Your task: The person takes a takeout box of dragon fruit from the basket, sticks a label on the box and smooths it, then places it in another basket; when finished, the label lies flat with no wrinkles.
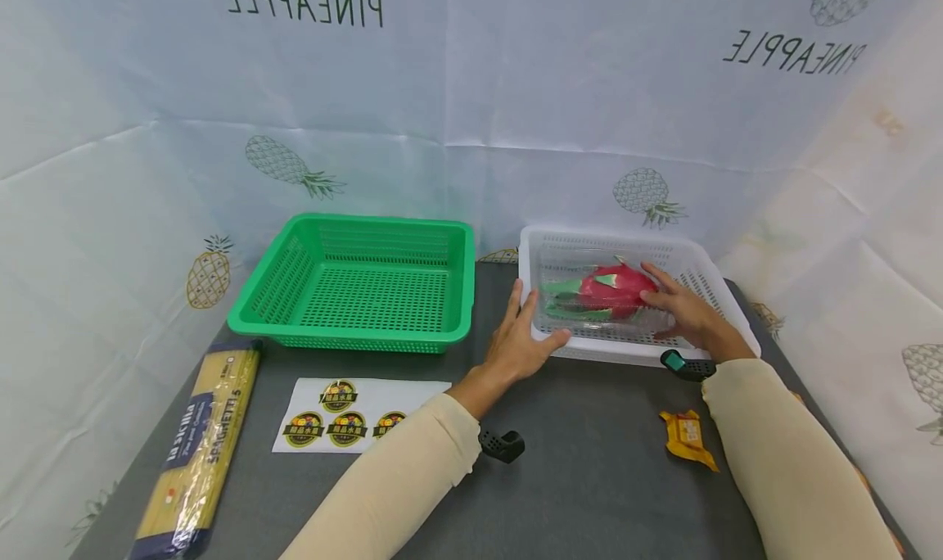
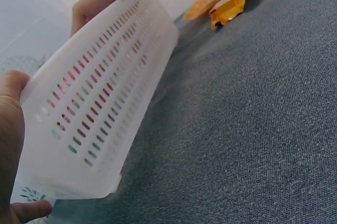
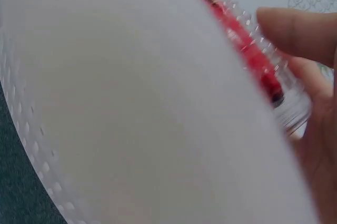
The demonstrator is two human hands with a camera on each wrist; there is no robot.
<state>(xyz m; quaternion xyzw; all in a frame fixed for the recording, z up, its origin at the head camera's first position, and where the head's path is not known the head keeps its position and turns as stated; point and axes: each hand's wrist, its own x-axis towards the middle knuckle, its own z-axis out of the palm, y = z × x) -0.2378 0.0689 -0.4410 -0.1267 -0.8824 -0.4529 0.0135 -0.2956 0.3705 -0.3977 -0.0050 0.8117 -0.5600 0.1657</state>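
In the head view, a white basket [image 1: 722, 286] stands at the right and holds a clear plastic box [image 1: 556, 261] with a pink-red dragon fruit [image 1: 619, 286] inside. My right hand [image 1: 685, 310] reaches over the basket's near right side and grips the box's right end, its fingers spread across the lid. The right wrist view shows that hand [image 3: 316, 76] around the box end [image 3: 295, 110], partly hidden by the basket wall. My left hand [image 1: 519, 339] lies with extended fingers along the basket's left side, thumb by the near rim; the left wrist view shows fingertips right at the rim.
A green basket [image 1: 460, 322] stands to the left. On the dark table lie a spaghetti packet [image 1: 199, 445], a white sheet of round stickers [image 1: 368, 413] and a small orange-yellow wrapped snack [image 1: 688, 437], near my right forearm. A pineapple-print cloth [image 1: 486, 77] hangs behind.
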